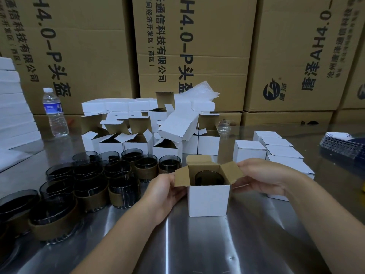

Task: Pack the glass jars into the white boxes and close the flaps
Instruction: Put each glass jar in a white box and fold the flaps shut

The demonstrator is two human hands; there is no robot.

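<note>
Status: one unit in progress, at the flap-closing step.

The white box (208, 200) stands upright on the table (197, 244), near centre. A dark glass jar (209, 177) sits inside it, below the rim. Insertion for this unit is complete. All visible flaps are open: the left flap (181, 177) and the right flap (230, 172) splay outward, and the far flap (198, 160) stands up.

The left hand (166, 191) grips the box at its left wall, with the thumb at the left flap. The right hand (260, 175) holds the right side, with the thumb over the right flap and the fingers curled beneath it. Both hands hold the box, and neither hand carries a jar.

Completed: a row of closed boxes (280, 153) lies to the right, flaps shut. Their contents are not visible.

Outstanding:
- Fold the flaps of the held box down and tuck them in.
- Pack the unpacked jars (88, 180), a large group standing to the left, many with brown sleeves.
- Fill the open boxes (136, 143), erected at far centre with lids raised. One box lies tipped on top of them.

Judgement: the task is at an early stage, since the unpacked jars far outnumber the closed boxes. The supply of open boxes appears smaller than the jar count, so more may need erecting.
</note>
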